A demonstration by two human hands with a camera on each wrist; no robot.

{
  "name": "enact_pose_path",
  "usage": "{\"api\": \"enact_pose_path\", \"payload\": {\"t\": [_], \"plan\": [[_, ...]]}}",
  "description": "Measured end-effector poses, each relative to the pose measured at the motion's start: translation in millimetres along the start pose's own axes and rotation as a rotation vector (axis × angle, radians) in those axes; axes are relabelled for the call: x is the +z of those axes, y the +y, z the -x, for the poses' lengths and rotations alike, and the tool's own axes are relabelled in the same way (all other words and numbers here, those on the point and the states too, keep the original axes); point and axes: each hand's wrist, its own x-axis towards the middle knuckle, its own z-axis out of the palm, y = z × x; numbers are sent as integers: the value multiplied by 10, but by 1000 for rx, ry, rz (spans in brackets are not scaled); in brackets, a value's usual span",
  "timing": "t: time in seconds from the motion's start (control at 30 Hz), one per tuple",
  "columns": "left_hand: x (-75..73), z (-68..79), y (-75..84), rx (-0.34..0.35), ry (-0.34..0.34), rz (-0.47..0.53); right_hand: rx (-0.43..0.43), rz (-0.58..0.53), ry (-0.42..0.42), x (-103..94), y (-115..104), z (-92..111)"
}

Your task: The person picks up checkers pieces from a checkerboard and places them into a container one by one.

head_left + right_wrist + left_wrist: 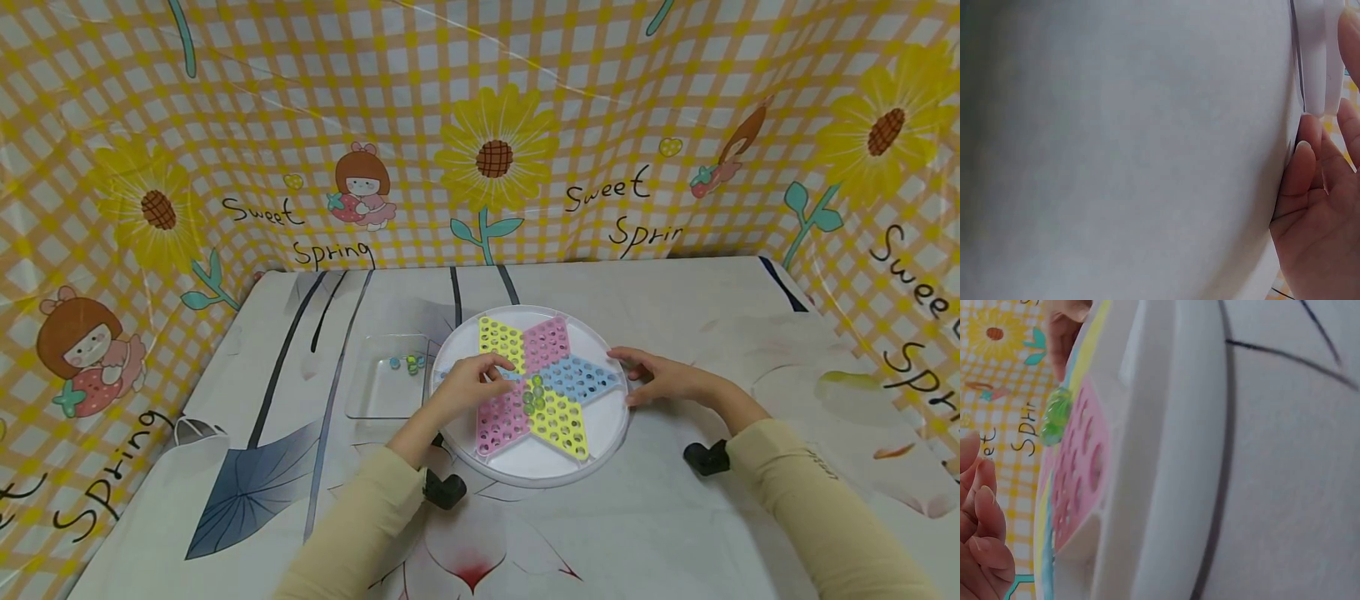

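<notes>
A round white Chinese checkers board [465, 446] with a yellow, pink and blue star lies on the table. Several green marbles [534, 396] sit around the middle of the star, and they also show in the left wrist view as a green cluster [1057, 415]. My left hand [468, 387] is over the left part of the star, its thumb and forefinger apart, with no marble visible between them. At the right rim, my right hand [667, 379] rests with loosely bent fingers; its fingertips [1300, 165] are right at the board's edge.
Left of the board stands a clear plastic box [360, 408] with several blue and yellow-green marbles [411, 364]. The table [675, 533] has a printed white cloth. A yellow checked curtain [420, 67] rises behind it and at both sides.
</notes>
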Motion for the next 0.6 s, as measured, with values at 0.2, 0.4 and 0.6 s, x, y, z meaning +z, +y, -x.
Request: {"api": "enact_pose_path", "payload": {"t": [0.2, 0.4, 0.6], "plan": [[139, -48, -25, -59, -51, -10, 1, -4, -1, 1, -3, -4], [222, -64, -47, -81, -81, -95, -1, -13, -2, 3, -3, -5], [259, -59, -21, -82, -69, -191, 5, -3, 0, -1, 5, -6]]}}
